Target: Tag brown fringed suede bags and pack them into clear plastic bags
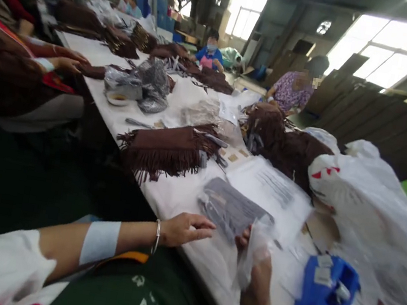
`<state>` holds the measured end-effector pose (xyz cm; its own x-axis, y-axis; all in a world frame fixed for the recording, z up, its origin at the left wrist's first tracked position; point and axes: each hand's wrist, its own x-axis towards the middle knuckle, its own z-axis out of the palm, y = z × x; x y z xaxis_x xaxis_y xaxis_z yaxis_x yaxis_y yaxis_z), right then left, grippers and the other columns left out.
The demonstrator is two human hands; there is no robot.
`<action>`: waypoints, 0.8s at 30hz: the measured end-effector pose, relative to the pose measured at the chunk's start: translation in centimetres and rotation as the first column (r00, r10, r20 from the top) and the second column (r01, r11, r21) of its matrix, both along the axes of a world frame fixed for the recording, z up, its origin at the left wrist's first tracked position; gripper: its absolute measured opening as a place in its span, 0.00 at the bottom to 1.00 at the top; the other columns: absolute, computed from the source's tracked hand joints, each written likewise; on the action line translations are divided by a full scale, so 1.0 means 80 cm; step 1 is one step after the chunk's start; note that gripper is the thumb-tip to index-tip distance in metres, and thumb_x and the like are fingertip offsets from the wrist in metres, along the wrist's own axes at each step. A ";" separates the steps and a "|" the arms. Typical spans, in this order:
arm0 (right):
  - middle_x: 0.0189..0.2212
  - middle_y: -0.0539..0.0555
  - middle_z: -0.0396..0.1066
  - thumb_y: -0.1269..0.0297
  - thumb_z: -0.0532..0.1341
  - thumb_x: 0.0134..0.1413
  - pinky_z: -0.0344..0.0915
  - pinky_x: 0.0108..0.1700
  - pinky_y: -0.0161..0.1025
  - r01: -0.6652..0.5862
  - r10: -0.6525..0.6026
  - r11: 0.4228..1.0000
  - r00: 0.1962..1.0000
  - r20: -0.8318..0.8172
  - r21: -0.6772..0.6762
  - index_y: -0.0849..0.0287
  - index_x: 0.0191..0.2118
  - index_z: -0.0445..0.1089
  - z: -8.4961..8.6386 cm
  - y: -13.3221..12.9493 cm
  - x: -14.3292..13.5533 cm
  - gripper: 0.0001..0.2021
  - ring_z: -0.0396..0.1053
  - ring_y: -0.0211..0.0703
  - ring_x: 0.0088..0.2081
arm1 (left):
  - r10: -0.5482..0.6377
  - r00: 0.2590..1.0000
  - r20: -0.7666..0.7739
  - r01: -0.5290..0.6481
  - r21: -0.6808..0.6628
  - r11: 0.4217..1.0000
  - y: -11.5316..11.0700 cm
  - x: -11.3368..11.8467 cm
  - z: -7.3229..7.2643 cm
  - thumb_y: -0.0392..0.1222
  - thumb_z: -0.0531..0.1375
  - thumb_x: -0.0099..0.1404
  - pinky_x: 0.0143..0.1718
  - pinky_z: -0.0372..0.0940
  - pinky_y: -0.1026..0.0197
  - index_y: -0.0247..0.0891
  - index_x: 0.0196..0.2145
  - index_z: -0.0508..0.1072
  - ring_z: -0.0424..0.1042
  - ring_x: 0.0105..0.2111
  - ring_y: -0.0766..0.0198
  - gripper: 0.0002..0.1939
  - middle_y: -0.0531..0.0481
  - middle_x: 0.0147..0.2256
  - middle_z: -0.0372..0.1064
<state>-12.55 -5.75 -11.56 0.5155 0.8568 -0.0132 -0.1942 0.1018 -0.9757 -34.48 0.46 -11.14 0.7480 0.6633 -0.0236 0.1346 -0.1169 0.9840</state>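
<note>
In the head view my right hand [260, 267] is closed around the loose end of a clear plastic bag [260, 234]. Inside the bag, a flat dark grey item [232, 201] lies on the white-covered table; its kind I cannot make out. My left hand [187, 230], with a bracelet at the wrist, is held over the table's near edge, its fingers stretched out and holding nothing. It is apart from the bag, a little to its left. Beyond the bag lies a brown fringed piece [166, 146]. Printed white sheets [271, 189] are just behind the bag.
A blue tape dispenser [325, 295] stands at the right, before a large white plastic bag [370, 194]. Brown fringed goods [286, 142] are heaped farther back. Scissors [140, 123] and grey plastic bundles [152, 82] lie left. Co-workers [293, 89] are around the table.
</note>
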 end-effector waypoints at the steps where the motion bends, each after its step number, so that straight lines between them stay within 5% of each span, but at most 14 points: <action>1: 0.29 0.48 0.70 0.51 0.65 0.46 0.69 0.37 0.39 0.046 -0.047 0.999 0.998 -0.043 -0.010 0.55 0.38 0.69 -0.002 -0.003 -0.009 0.16 0.69 0.36 0.29 | -0.053 0.998 0.035 0.054 -0.048 0.997 0.001 0.012 0.005 0.61 0.56 0.62 0.51 0.61 0.60 0.36 0.55 0.67 0.67 0.47 0.58 0.32 0.44 0.47 0.70; 5: 0.43 0.54 0.72 0.56 0.67 0.44 0.67 0.44 0.39 0.091 -0.089 0.996 0.993 -0.077 0.024 0.57 0.44 0.70 0.009 -0.007 -0.033 0.19 0.70 0.43 0.44 | -0.166 0.966 0.196 0.218 -0.284 0.933 -0.011 0.063 0.005 0.63 0.61 0.56 0.49 0.61 0.59 0.34 0.61 0.56 0.67 0.49 0.55 0.44 0.41 0.48 0.68; 9: 0.34 0.51 0.74 0.55 0.66 0.46 0.66 0.38 0.34 0.110 -0.115 0.993 0.986 -0.121 -0.048 0.58 0.46 0.71 0.031 -0.018 -0.032 0.21 0.70 0.41 0.40 | -0.023 0.982 0.186 0.072 -0.261 0.963 -0.018 0.091 0.004 0.57 0.65 0.54 0.33 0.59 0.65 0.31 0.42 0.74 0.67 0.32 0.64 0.27 0.48 0.31 0.70; 11: 0.29 0.51 0.74 0.52 0.64 0.48 0.67 0.35 0.34 0.109 -0.124 0.991 0.965 -0.231 -0.078 0.59 0.45 0.71 0.036 -0.019 -0.030 0.20 0.71 0.42 0.37 | 0.050 0.982 0.181 0.005 -0.292 0.957 -0.011 0.097 0.007 0.57 0.65 0.54 0.29 0.56 0.67 0.30 0.30 0.73 0.63 0.26 0.68 0.23 0.50 0.25 0.66; 15: 0.33 0.50 0.75 0.53 0.66 0.46 0.68 0.36 0.32 0.175 -0.186 0.983 0.927 -0.326 -0.061 0.57 0.42 0.72 0.035 -0.006 -0.007 0.19 0.71 0.38 0.35 | 0.161 0.974 0.157 -0.089 -0.387 0.918 0.017 0.097 0.009 0.58 0.63 0.55 0.29 0.56 0.68 0.31 0.28 0.70 0.60 0.26 0.69 0.23 0.52 0.25 0.63; 19: 0.31 0.50 0.75 0.51 0.64 0.45 0.69 0.29 0.34 0.397 -0.397 0.918 0.911 -0.116 -0.021 0.56 0.44 0.72 0.044 0.006 0.105 0.21 0.70 0.37 0.28 | 0.241 0.968 0.068 -0.204 -0.343 0.917 0.065 0.090 0.004 0.57 0.61 0.59 0.33 0.59 0.69 0.34 0.30 0.70 0.62 0.30 0.67 0.20 0.53 0.28 0.65; 24: 0.40 0.51 0.73 0.58 0.63 0.44 0.68 0.44 0.35 0.710 -0.721 0.693 0.685 0.106 0.123 0.57 0.42 0.71 0.081 0.017 0.328 0.17 0.70 0.37 0.39 | 0.303 0.950 -0.082 -0.313 -0.219 0.924 0.127 0.100 0.002 0.59 0.64 0.54 0.39 0.63 0.67 0.37 0.40 0.72 0.68 0.38 0.60 0.24 0.50 0.38 0.71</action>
<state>13.73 -4.39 -5.09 0.9638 0.2226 0.1467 0.0971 0.2193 -0.9708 -26.44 10.62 -11.02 0.5021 0.8338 -0.2296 0.1742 0.1625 0.9712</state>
